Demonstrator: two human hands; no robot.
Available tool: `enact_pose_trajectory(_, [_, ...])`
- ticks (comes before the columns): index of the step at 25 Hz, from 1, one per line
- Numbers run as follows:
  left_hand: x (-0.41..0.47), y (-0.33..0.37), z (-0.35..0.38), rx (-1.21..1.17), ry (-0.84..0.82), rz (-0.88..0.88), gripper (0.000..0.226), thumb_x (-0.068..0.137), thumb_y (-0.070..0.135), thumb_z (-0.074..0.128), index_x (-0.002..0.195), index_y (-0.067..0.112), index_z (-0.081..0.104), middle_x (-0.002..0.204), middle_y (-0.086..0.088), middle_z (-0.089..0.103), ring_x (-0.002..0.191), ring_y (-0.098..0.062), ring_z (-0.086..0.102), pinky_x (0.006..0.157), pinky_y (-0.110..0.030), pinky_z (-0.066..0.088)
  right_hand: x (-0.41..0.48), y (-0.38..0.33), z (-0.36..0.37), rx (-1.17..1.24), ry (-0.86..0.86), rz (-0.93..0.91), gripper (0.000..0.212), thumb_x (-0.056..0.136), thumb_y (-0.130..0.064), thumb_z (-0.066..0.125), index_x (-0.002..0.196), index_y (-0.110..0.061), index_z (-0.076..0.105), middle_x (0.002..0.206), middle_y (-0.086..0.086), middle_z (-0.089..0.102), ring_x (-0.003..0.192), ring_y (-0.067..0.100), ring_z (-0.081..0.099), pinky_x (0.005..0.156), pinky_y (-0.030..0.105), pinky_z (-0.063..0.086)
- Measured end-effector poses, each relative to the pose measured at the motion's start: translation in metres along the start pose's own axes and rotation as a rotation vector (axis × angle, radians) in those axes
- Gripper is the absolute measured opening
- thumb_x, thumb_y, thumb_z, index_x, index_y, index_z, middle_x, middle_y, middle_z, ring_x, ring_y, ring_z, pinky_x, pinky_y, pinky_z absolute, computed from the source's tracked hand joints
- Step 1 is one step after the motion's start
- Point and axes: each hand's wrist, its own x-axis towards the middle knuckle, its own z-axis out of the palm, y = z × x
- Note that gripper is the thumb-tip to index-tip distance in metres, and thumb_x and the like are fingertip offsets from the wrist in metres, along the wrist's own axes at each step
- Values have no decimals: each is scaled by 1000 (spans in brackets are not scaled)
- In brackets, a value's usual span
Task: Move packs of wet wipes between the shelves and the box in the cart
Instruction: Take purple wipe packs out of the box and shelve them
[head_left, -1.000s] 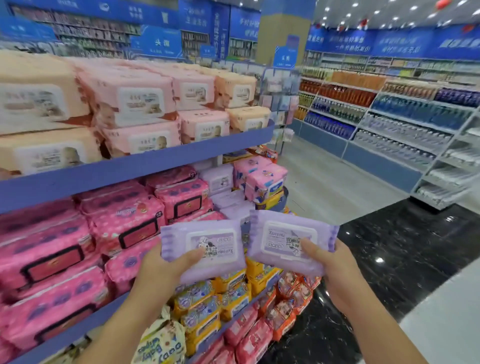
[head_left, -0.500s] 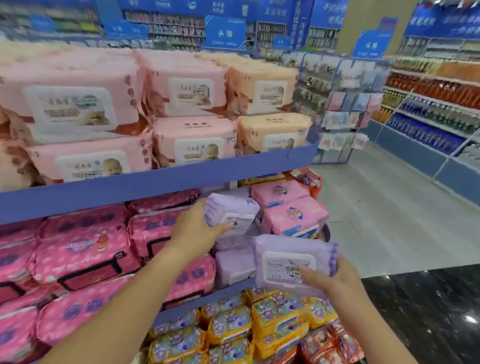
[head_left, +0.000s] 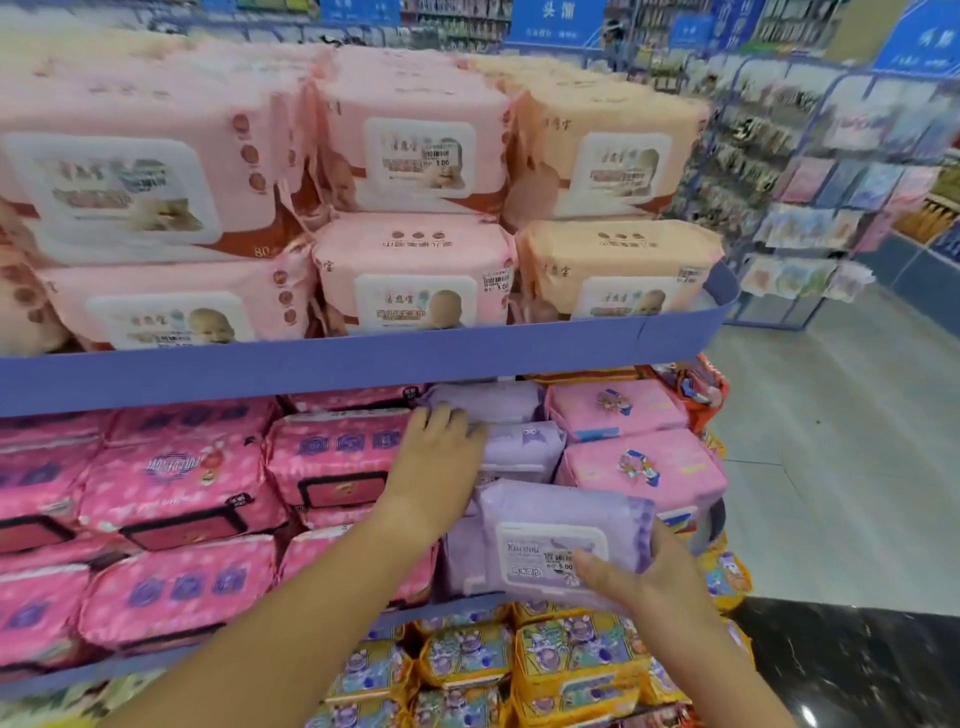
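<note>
My left hand (head_left: 434, 462) reaches into the middle shelf (head_left: 291, 636) and holds the left end of a purple wet-wipe pack (head_left: 493, 401) lying on top of a stack of purple packs (head_left: 524, 449). My right hand (head_left: 649, 582) grips a second purple pack (head_left: 550, 525) by its right end, thumb across the white lid, just in front of that stack at the shelf's edge. The cart and its box are out of view.
Dark pink packs (head_left: 171, 483) fill the middle shelf to the left, light pink ones (head_left: 639, 467) to the right. The upper shelf (head_left: 363, 364) carries pale pink and peach packs. Yellow packs (head_left: 571, 660) sit below. An aisle floor (head_left: 841, 467) opens on the right.
My left hand carried its purple pack up and into the middle shelf, onto the purple stack. My right hand kept its pack and moved nearer the shelf. The view swung left toward the shelves.
</note>
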Motion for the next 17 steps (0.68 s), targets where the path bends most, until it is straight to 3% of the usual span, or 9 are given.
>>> enact_pose_trajectory(1, [2, -6, -2, -15, -33, 20, 71, 58, 34, 90, 123, 15, 68, 114, -10, 65, 109, -32, 58, 98, -43, 34, 0, -3, 2, -16, -12, -10, 43, 70, -17, 88, 107, -24, 67, 98, -16, 77, 91, 4, 73, 75, 20, 57])
enact_pose_trajectory(3, [1, -20, -4, -102, -76, 52, 71, 88, 27, 68, 153, 22, 39, 148, -7, 44, 136, -29, 38, 115, -46, 18, 2, -9, 8, -69, -26, -31, 42, 76, -13, 85, 110, -27, 66, 99, -20, 76, 93, -1, 71, 74, 14, 55])
enact_pose_trajectory(5, [-13, -32, -10, -281, -73, 57, 75, 90, 10, 56, 157, 27, 28, 157, 0, 32, 145, -24, 25, 120, -41, 8, 5, -13, 16, -93, -47, -49, 45, 79, -13, 84, 116, -29, 65, 107, -18, 75, 101, 2, 70, 84, 22, 56])
enact_pose_trajectory(7, [-39, -36, -19, -621, 60, 13, 74, 83, -1, 51, 150, 31, 43, 152, 13, 38, 144, -11, 27, 121, -30, 12, 8, -19, 24, -104, -80, -77, 47, 81, -13, 83, 120, -30, 63, 112, -19, 74, 106, 3, 69, 89, 27, 57])
enact_pose_trajectory(8, [-50, -36, -25, -807, 39, 11, 69, 85, 2, 52, 145, 36, 47, 146, 26, 38, 141, 1, 29, 120, -22, 17, 9, -23, 27, -106, -93, -91, 47, 82, -12, 82, 120, -31, 62, 113, -21, 73, 106, 1, 69, 90, 27, 57])
enact_pose_trajectory(10, [-66, -32, -30, -933, -67, 77, 61, 91, 32, 67, 145, 48, 43, 138, 42, 32, 132, 19, 29, 109, -7, 25, 12, -30, 34, -100, -117, -107, 47, 83, -11, 80, 118, -35, 60, 111, -28, 71, 104, -4, 68, 90, 23, 57])
enact_pose_trajectory(12, [-67, -31, -24, -929, -87, 69, 76, 79, 58, 77, 146, 50, 43, 129, 35, 36, 122, 14, 39, 95, -6, 33, 14, -32, 41, -124, -135, -115, 52, 83, -11, 81, 117, -41, 57, 110, -33, 69, 105, -8, 65, 84, 15, 54])
enact_pose_trajectory(15, [-61, -32, -14, -974, -25, -15, 76, 76, 55, 81, 144, 45, 50, 116, 26, 40, 112, 5, 45, 91, -7, 35, 20, -41, 46, -294, -85, -185, 70, 79, -23, 86, 127, -52, 45, 121, -35, 58, 112, -10, 56, 88, 13, 47])
enact_pose_trajectory(17, [-62, -29, -4, -905, 43, -6, 71, 83, 51, 76, 147, 41, 48, 119, 22, 39, 112, 2, 42, 97, -12, 36, 29, -43, 43, -588, -46, -308, 78, 78, -32, 85, 140, -48, 40, 134, -29, 45, 121, -5, 47, 99, 23, 45])
